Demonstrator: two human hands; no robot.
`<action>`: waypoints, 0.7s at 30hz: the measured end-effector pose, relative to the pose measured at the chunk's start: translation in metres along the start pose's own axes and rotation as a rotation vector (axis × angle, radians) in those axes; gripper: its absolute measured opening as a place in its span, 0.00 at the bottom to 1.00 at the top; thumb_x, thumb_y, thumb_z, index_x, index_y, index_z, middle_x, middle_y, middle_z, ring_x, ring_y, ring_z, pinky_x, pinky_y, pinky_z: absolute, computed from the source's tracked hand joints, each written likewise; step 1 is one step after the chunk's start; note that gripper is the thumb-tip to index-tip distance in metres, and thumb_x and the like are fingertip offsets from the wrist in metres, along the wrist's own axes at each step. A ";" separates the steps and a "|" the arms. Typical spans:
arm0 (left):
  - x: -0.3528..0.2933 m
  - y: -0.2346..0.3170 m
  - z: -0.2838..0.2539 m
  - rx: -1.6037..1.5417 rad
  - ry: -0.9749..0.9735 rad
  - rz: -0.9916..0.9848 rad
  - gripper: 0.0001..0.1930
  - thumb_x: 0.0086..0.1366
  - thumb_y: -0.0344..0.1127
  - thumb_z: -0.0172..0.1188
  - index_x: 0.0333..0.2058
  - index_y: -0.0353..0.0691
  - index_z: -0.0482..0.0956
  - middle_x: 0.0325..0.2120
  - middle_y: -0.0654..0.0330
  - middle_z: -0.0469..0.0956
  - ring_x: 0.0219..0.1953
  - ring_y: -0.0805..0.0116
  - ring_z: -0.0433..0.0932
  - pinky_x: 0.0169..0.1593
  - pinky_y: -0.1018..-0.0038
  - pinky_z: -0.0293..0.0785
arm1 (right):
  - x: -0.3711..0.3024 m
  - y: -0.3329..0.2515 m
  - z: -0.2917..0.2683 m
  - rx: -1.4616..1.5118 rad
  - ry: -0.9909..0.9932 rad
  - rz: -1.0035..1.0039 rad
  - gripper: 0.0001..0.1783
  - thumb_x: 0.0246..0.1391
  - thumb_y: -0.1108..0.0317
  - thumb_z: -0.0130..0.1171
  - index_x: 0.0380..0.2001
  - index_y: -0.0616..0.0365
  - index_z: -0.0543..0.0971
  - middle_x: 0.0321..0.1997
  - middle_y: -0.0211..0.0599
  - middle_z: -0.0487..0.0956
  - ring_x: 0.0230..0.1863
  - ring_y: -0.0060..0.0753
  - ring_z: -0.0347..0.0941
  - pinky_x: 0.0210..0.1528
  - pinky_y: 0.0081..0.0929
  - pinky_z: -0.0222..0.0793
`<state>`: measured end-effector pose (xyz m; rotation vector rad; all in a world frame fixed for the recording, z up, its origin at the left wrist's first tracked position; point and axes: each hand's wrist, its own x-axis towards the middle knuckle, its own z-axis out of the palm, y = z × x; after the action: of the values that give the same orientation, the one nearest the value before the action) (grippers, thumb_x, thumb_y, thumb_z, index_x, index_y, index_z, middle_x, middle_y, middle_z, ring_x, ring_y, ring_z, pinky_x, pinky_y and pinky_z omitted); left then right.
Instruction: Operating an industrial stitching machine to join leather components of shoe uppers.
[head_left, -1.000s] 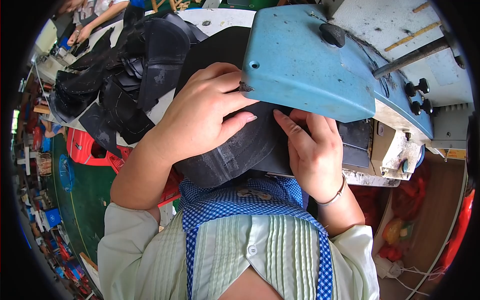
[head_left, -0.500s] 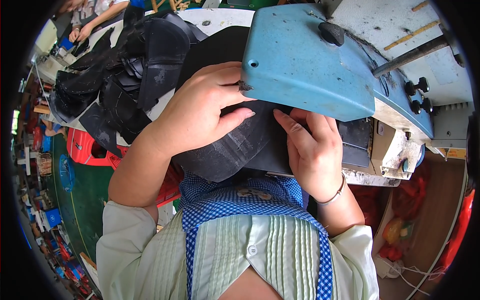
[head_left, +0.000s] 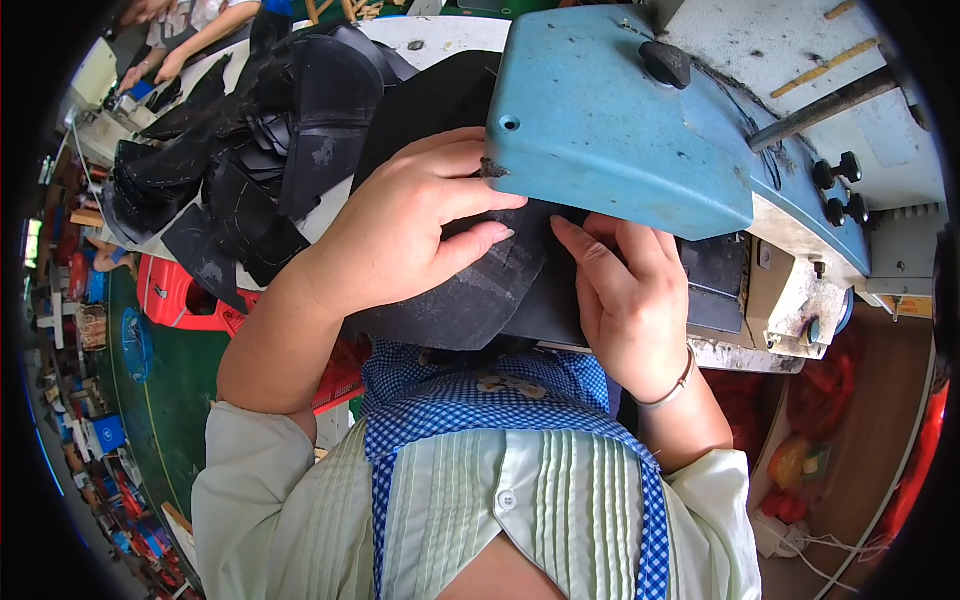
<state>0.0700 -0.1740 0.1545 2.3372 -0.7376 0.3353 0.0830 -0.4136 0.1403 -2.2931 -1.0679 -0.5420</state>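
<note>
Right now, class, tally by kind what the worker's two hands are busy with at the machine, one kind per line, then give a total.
Hands pressing on the dark piece: 2, the left hand and the right hand
Dark fabric piece under the fingers: 1
Blue sewing machine: 1
Heap of dark cut pieces on the table, too tangled to count singly: 1
Total: 5

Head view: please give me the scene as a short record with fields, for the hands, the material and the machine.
left hand: left hand lies flat on the black piece, fingers spread toward the machine
right hand: right hand presses the same piece, its fingertips under the machine head
machine: blue sewing machine with a black knob on top
material nearby: pile of black cut pieces on the white table, to the left
clothing: checked blue apron over a pale pleated shirt
</note>
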 end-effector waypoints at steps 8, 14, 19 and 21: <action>-0.002 0.002 0.005 -0.052 -0.003 -0.013 0.12 0.55 0.29 0.70 0.40 0.38 0.86 0.44 0.51 0.81 0.52 0.49 0.79 0.53 0.59 0.77 | 0.000 0.000 0.000 0.008 -0.001 0.004 0.23 0.40 0.84 0.62 0.44 0.59 0.86 0.39 0.40 0.78 0.40 0.45 0.75 0.43 0.38 0.73; -0.004 0.006 0.011 -0.060 0.037 -0.014 0.11 0.55 0.29 0.71 0.38 0.39 0.86 0.44 0.51 0.80 0.47 0.50 0.80 0.50 0.61 0.78 | 0.000 0.000 0.001 0.010 0.019 -0.001 0.23 0.40 0.84 0.63 0.43 0.59 0.86 0.39 0.40 0.78 0.40 0.45 0.75 0.43 0.38 0.73; -0.003 0.005 0.014 -0.016 0.055 0.018 0.08 0.55 0.29 0.71 0.36 0.40 0.87 0.45 0.51 0.80 0.49 0.49 0.79 0.52 0.60 0.77 | 0.000 0.000 0.001 0.000 0.026 -0.004 0.22 0.40 0.84 0.63 0.42 0.59 0.87 0.38 0.40 0.78 0.40 0.45 0.76 0.42 0.37 0.73; -0.003 0.004 0.017 0.021 0.074 0.060 0.07 0.55 0.29 0.71 0.35 0.41 0.87 0.45 0.51 0.80 0.50 0.49 0.79 0.54 0.59 0.77 | 0.000 0.000 0.001 -0.003 0.023 -0.006 0.21 0.40 0.84 0.63 0.42 0.59 0.87 0.38 0.39 0.78 0.40 0.45 0.76 0.42 0.37 0.73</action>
<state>0.0661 -0.1868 0.1426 2.3127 -0.7724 0.4562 0.0828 -0.4132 0.1398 -2.2814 -1.0644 -0.5721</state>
